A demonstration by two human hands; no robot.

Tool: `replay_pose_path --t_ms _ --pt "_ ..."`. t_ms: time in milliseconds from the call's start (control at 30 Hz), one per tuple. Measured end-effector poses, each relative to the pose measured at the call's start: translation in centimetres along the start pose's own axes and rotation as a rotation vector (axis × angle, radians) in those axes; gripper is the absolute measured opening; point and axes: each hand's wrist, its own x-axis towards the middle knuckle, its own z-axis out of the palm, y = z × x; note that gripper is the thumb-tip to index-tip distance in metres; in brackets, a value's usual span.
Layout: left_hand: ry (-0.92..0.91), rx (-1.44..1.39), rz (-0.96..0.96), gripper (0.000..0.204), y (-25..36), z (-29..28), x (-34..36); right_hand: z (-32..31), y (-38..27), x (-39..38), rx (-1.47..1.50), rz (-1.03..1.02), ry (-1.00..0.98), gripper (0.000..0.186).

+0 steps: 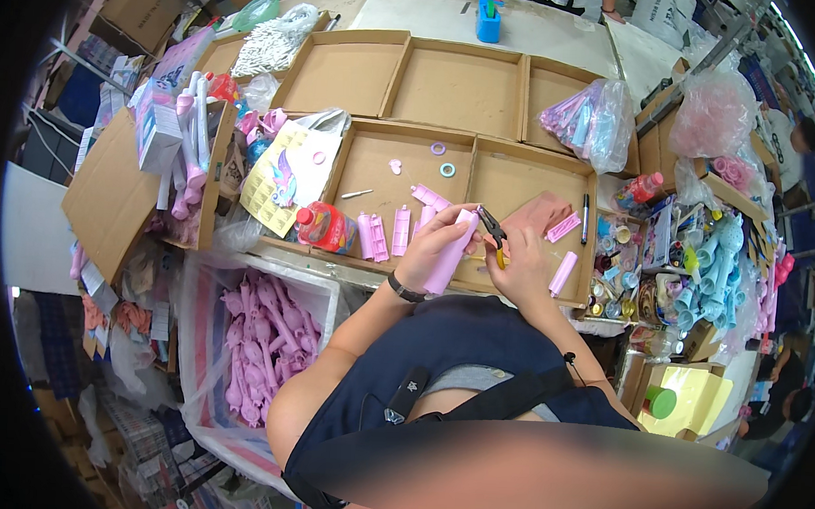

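Note:
Near the centre, my left hand (427, 255) is closed round a pink plastic cylinder (448, 256) tilted upward. My right hand (519, 270) grips dark-nosed pliers (492, 229) with yellow handles, their tip at the cylinder's upper end. In the cardboard tray (367, 139) around them lie pink hollow halves (401, 229), a pink piece (428, 196), a blue ring (448, 170), a purple ring (438, 148) and a small pale tool (357, 193). A pale brownish-pink sheet (532, 212) lies behind my right hand, with a black marker (586, 217) farther right.
Left are a red-capped bottle (327, 225), a patterned sheet (275, 171) and a crate (328, 297) of pink figures. Right are a filled plastic bag (604, 122), small containers (616, 273) and blue figures (712, 268). More cardboard trays (456, 88) line the back. People stand at the far right (779, 380).

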Motion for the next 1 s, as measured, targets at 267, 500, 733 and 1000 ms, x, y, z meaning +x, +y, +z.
replay_pose_path --t_ms 267,500,733,1000 --pt "-0.043 -0.076 -0.003 0.044 -0.9 -1.0 0.6 0.4 1.0 -1.0 0.492 0.333 -0.265 0.015" --pt "-0.153 1.628 1.183 0.069 -0.5 -1.8 1.5 2.3 2.0 -1.7 0.882 0.494 -0.402 0.013" --pt "0.119 1.316 1.21 0.08 3.2 -1.8 5.3 -1.8 -0.2 -1.3 0.965 0.519 -0.789 0.014" --pt "0.273 1.064 0.541 0.022 -0.5 -5.2 6.3 -3.7 -1.0 -1.6 1.311 0.695 -0.746 0.014"
